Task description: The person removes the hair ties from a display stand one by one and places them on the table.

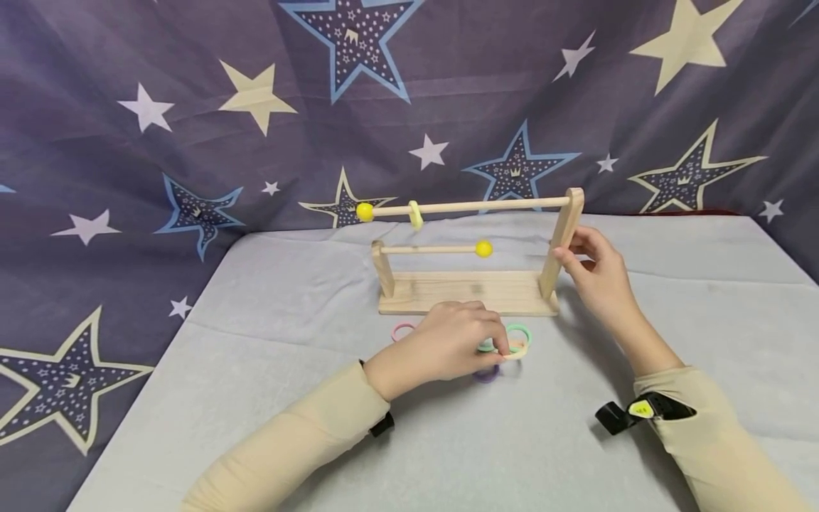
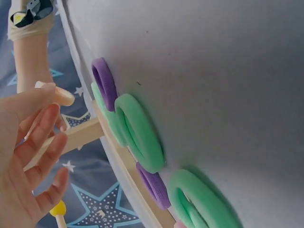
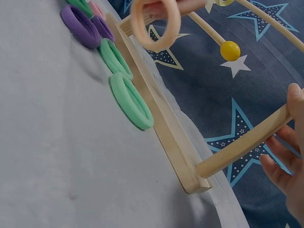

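My left hand (image 1: 457, 338) pinches a peach hair tie (image 3: 136, 23) between thumb and fingertips, held up in front of a wooden stand's base (image 1: 441, 295). Around the taller post (image 1: 564, 238) of that stand, at its right end, my right hand (image 1: 601, 277) has its thumb and fingers. A pale yellow hair tie (image 1: 415, 215) hangs on the upper rod (image 1: 486, 206). Below the left hand lie green hair ties (image 2: 151, 142), purple ones (image 2: 107, 85) and a pink one (image 1: 399, 328); the hand partly hides them in the head view.
The shorter post (image 1: 382, 269) carries a lower rod (image 1: 429, 249) pointing right, tipped with a yellow ball (image 1: 483, 248). Another yellow ball (image 1: 365, 212) caps the upper rod's left end. A grey cloth (image 1: 288, 355) covers the table, and a star-patterned curtain (image 1: 192, 43) hangs behind.
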The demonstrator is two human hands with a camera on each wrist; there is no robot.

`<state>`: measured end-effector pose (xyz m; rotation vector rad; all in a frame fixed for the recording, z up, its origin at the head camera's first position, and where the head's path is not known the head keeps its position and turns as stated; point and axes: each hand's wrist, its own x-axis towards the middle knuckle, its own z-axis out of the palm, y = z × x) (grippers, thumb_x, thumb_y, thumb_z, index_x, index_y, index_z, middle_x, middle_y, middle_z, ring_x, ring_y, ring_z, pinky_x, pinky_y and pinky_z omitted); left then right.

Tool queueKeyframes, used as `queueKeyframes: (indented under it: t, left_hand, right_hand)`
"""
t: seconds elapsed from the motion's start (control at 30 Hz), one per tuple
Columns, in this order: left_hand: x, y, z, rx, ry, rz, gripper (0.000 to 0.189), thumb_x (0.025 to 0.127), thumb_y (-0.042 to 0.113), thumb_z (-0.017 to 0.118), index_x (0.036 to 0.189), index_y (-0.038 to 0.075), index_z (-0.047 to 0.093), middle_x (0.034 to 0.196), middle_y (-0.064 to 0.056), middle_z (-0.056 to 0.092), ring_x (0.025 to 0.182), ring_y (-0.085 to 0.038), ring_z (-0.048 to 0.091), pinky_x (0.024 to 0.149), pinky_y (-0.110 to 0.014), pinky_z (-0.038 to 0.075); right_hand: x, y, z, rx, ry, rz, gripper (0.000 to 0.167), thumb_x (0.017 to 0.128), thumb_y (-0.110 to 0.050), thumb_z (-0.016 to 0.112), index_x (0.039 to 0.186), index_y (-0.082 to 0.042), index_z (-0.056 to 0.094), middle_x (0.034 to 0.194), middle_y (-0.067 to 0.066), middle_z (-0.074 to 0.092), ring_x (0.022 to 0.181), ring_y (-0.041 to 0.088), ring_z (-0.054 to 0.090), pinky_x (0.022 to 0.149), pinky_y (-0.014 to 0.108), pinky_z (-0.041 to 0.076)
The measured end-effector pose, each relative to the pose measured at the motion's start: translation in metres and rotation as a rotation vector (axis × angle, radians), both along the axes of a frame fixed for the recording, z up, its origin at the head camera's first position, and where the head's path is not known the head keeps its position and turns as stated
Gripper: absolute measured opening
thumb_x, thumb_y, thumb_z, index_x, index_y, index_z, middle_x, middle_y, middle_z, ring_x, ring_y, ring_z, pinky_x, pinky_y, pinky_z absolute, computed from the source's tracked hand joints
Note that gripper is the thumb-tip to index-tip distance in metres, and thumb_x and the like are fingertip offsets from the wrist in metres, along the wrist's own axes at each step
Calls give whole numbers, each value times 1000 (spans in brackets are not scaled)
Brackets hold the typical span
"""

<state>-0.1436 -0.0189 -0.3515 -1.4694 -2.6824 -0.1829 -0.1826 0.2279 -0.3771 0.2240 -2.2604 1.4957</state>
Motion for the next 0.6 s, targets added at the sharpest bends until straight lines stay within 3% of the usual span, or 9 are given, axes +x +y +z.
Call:
queueKeyframes:
  t: [0.3, 0.6]
  left_hand:
    - [-4, 12, -5, -82, -64, -46, 5, 89, 40, 74, 88, 35, 73, 90, 26, 62, 86, 1, 55, 63, -18, 42]
    - [-6, 19, -11, -108, -75, -73, 7, 88, 41, 75, 88, 34, 73, 87, 24, 62, 80, 1, 51, 63, -17, 41]
  right_hand:
    - [1, 1, 0, -5, 1, -7, 38, 98, -13, 63, 131, 4, 55, 102, -19, 57, 96, -2, 55, 75, 13, 43]
    - [3, -2, 2, -13, 19, 5, 37, 98, -12, 63, 129, 5, 56, 100, -21, 58, 95, -2, 55, 74, 13, 43]
